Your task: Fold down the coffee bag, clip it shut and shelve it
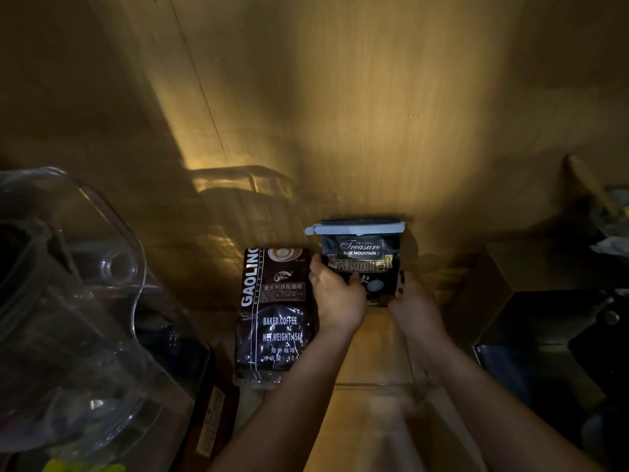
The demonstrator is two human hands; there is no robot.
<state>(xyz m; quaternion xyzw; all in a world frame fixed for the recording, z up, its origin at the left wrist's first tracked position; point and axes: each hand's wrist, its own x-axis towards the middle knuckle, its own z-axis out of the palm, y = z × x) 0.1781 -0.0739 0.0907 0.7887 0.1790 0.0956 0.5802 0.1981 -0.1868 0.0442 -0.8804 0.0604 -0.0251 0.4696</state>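
A dark blue coffee bag (361, 253) labelled "Treasure Blue Mountain" stands upright at the back of a wooden shelf (371, 356), against the rear panel. Its top is folded down, and a pale blue clip (354, 229) runs across the fold. My left hand (335, 294) grips the bag's lower left side with the thumb on its front. My right hand (413, 301) holds the lower right edge. Both forearms reach in from the bottom of the view.
A taller brown "Gaolin Baked Coffee" bag (274, 315) stands just left of the blue one. A clear plastic jug (68, 301) fills the left foreground. Dark boxes (531, 301) sit at the right. The wooden back panel (340, 114) rises behind.
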